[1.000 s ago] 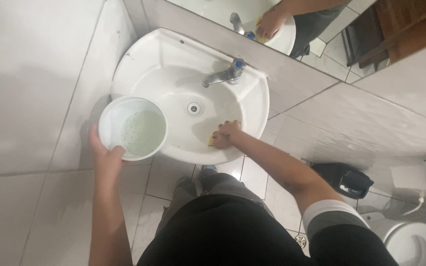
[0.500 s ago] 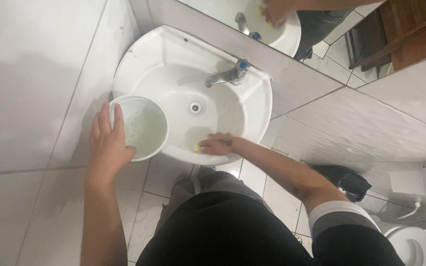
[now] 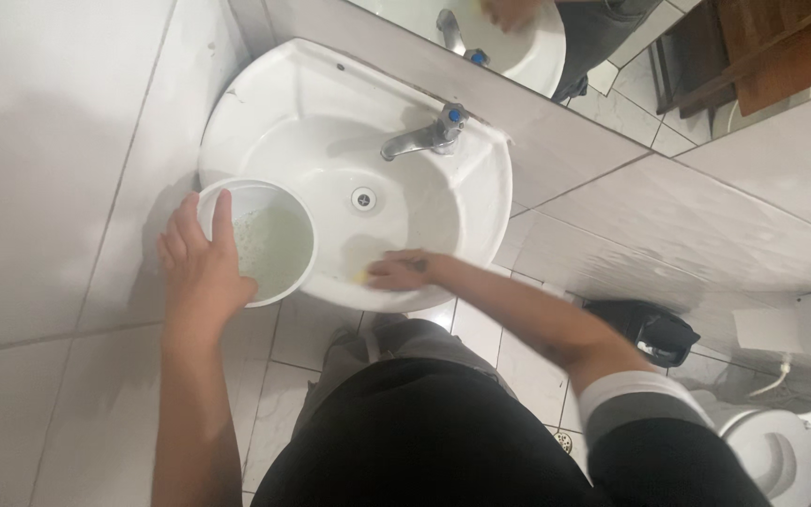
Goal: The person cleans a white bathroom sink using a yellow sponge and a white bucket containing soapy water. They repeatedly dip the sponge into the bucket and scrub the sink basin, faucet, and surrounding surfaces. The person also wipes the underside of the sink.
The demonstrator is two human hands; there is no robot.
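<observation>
The floor (image 3: 68, 413) is pale tile. The left hand (image 3: 201, 268) holds the rim of a white bowl (image 3: 269, 249) of cloudy water, resting on the sink (image 3: 312, 103) edge. The right hand (image 3: 404, 271) presses a yellow sponge (image 3: 360, 276) inside the sink. Farther back are the tap (image 3: 420, 138), then the mirror (image 3: 612, 56).

I see a glossy ceramic basin (image 3: 302, 103), a shiny metal tap (image 3: 420, 139), a smooth white plastic bowl (image 3: 279, 286), and polished wall tiles (image 3: 49, 141).
</observation>
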